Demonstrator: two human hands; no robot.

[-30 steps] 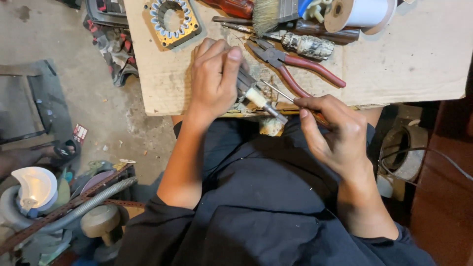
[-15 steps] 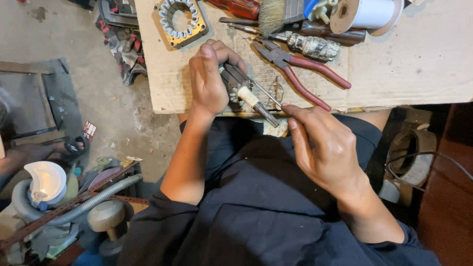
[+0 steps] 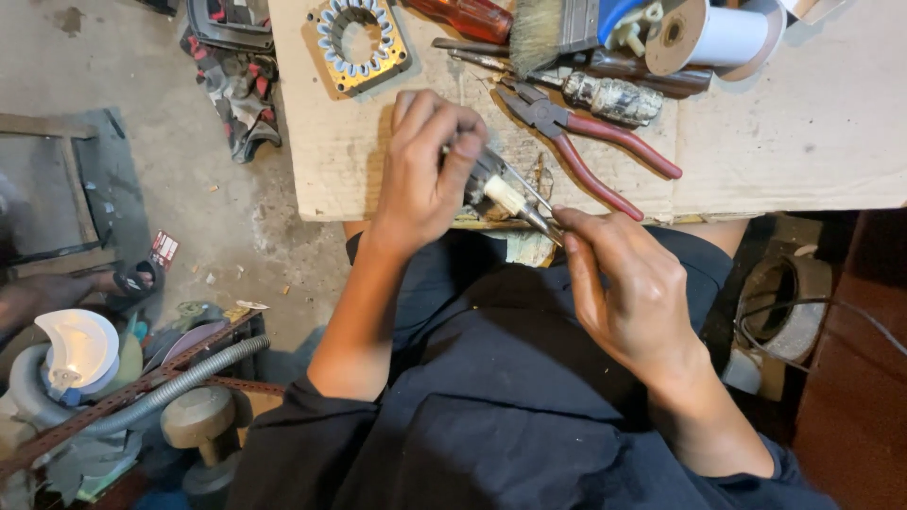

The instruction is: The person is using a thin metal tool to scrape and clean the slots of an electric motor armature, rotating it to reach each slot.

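— At the near edge of the wooden board (image 3: 803,142), how do the hands sit?
— Left hand (image 3: 422,175) curls tight around a small metal part (image 3: 496,189); right hand (image 3: 631,283) pinches its thin wire (image 3: 546,225).
— Anything unclear?
— Fingers hide most of the part. A small red-and-white card (image 3: 163,249) lies on the floor, left.

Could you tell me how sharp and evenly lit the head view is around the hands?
Head view: the left hand and right hand are fairly sharp; the small metal part between them is too fine to read; the wooden board is brightly lit; the lower right corner falls into shadow.
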